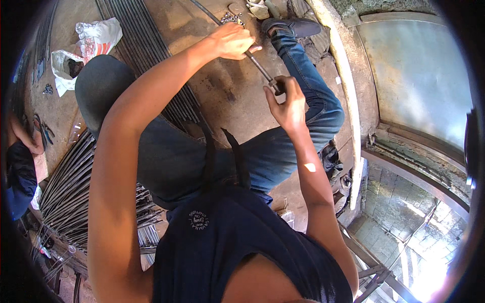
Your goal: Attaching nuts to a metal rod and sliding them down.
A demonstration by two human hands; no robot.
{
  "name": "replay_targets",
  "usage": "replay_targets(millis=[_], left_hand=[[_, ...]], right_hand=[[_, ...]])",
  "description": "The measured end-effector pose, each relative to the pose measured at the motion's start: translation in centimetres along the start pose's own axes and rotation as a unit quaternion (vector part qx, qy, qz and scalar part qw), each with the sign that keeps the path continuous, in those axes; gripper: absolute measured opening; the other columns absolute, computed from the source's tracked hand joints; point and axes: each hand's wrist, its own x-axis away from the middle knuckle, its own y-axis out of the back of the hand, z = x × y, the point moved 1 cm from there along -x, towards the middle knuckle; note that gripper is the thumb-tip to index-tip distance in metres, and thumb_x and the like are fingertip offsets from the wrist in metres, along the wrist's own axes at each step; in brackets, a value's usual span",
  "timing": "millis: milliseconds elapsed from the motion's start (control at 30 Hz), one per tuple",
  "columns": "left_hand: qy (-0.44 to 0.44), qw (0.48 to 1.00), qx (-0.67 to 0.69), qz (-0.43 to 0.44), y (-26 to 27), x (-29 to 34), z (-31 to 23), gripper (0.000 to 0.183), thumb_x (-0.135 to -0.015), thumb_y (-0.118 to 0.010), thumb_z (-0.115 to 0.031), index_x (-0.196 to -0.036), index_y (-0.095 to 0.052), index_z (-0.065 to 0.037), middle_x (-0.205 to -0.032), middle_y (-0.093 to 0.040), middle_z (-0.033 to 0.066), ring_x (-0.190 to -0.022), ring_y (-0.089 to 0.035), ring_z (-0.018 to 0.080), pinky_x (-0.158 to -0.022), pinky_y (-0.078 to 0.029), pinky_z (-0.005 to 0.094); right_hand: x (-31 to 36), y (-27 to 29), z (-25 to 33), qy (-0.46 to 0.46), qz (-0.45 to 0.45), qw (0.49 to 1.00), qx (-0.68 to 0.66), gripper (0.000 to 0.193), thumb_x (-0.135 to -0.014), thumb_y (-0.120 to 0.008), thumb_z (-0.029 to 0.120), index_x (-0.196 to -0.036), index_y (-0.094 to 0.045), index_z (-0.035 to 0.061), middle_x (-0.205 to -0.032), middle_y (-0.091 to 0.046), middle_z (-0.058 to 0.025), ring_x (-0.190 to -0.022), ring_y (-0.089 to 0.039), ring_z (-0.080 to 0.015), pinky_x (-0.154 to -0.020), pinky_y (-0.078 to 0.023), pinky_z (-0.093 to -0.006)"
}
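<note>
A long thin metal rod runs aslant from the top edge down toward the middle. My left hand is closed around it, partway along its length. At the rod's lower end, my right hand pinches a small metal nut between thumb and fingers. The nut sits at the rod's tip; how far it is on the thread is too small to tell. Beyond my left hand, a little heap of loose nuts lies on the floor.
Bundles of dark rods lie beside my bent leg, with more rods at the left. A white sack and pliers are on the floor. Another person's arm shows at the far left. A pale pole runs along the right.
</note>
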Motion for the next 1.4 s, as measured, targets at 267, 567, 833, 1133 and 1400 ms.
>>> replay_targets(millis=[267, 567, 833, 1133, 1400], left_hand=[[0.011, 1.0, 0.002, 0.011, 0.2, -0.1, -0.2, 0.043, -0.097, -0.052, -0.04, -0.086, -0.065, -0.001, -0.065, -0.063, 0.0191, -0.066, -0.065, 0.0401, -0.062, -0.052, 0.0493], [0.002, 1.0, -0.001, 0.003, 0.2, -0.2, 0.0, 0.042, -0.096, -0.053, -0.039, -0.084, -0.065, -0.001, -0.066, -0.063, 0.0197, -0.066, -0.065, 0.0393, -0.063, -0.053, 0.0484], [0.005, 1.0, -0.013, 0.024, 0.1, 0.1, 0.1, 0.041, -0.096, -0.053, -0.038, -0.084, -0.065, -0.001, -0.066, -0.063, 0.0201, -0.066, -0.065, 0.0392, -0.061, -0.052, 0.0482], [0.008, 1.0, -0.004, 0.011, -0.4, 0.1, 0.1, 0.041, -0.096, -0.053, -0.039, -0.082, -0.065, -0.002, -0.066, -0.063, 0.0194, -0.065, -0.065, 0.0395, -0.06, -0.052, 0.0498], [0.013, 1.0, -0.004, 0.021, -0.1, -0.3, 0.0, 0.04, -0.096, -0.053, -0.038, -0.082, -0.066, -0.002, -0.067, -0.064, 0.0199, -0.067, -0.065, 0.0395, -0.063, -0.052, 0.0488]], right_hand=[[0.5, -0.3, -0.6, -0.051, 0.04, 0.998, 0.017, 0.03, -0.09, -0.069, 0.025, -0.101, -0.061, -0.0014, -0.079, -0.065, -0.0226, -0.071, -0.067, -0.0368, -0.064, -0.053, -0.0428], [0.7, -0.2, -0.2, -0.046, 0.043, 0.995, 0.073, 0.024, -0.093, -0.065, 0.026, -0.097, -0.062, 0.0025, -0.077, -0.064, -0.0151, -0.067, -0.068, -0.0325, -0.054, -0.052, -0.0395], [-0.7, -0.5, 1.2, -0.087, 0.005, 0.996, 0.015, 0.038, -0.095, -0.061, 0.032, -0.086, -0.061, -0.0053, -0.064, -0.059, -0.0218, -0.061, -0.063, -0.0364, -0.06, -0.05, -0.0434], [0.3, -1.0, -0.4, -0.334, 0.129, 0.924, -0.134, 0.039, -0.095, -0.062, 0.036, -0.09, -0.064, -0.0029, -0.065, -0.061, -0.0157, -0.054, -0.062, -0.0261, -0.054, -0.047, -0.0342], [1.0, -1.1, -1.5, -0.256, 0.057, 0.96, -0.098, 0.03, -0.09, -0.069, 0.024, -0.103, -0.063, -0.0027, -0.081, -0.067, -0.0198, -0.065, -0.067, -0.0281, -0.059, -0.051, -0.0336]])
